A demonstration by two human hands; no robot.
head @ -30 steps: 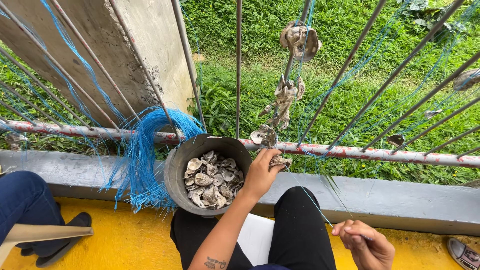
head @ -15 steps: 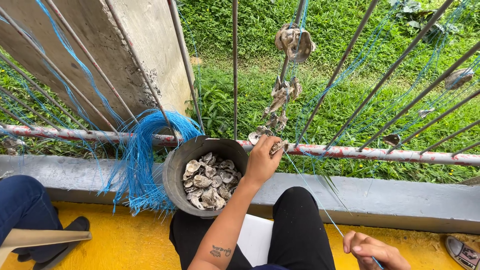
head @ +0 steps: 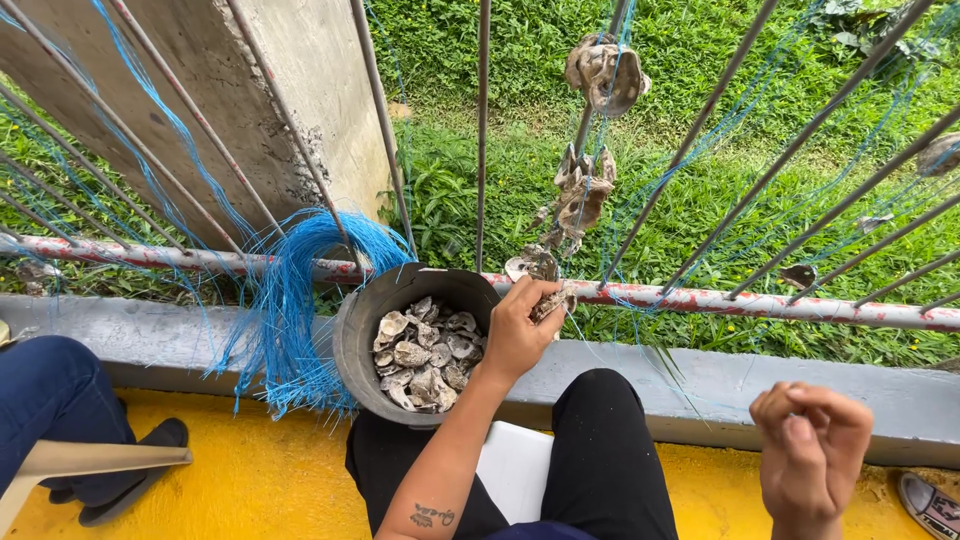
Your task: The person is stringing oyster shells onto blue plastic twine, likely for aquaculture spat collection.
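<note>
Left hand [head: 515,335] pinches a shell [head: 553,300] just right of the bucket [head: 355,335], under the hanging shell string [head: 585,190]. Right hand [head: 810,445], fingers pressed together, apparently on blue line, sits well right of the bucket, farther off.

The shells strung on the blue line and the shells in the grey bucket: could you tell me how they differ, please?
The strung shells hang in spaced clusters outside the railing; the bucket shells lie heaped loose inside the grey bucket. The strung shells sit above grass, the bucket shells by the person's knee. The left hand holds one shell at the line. Both are rough, grey-brown shells.
</note>
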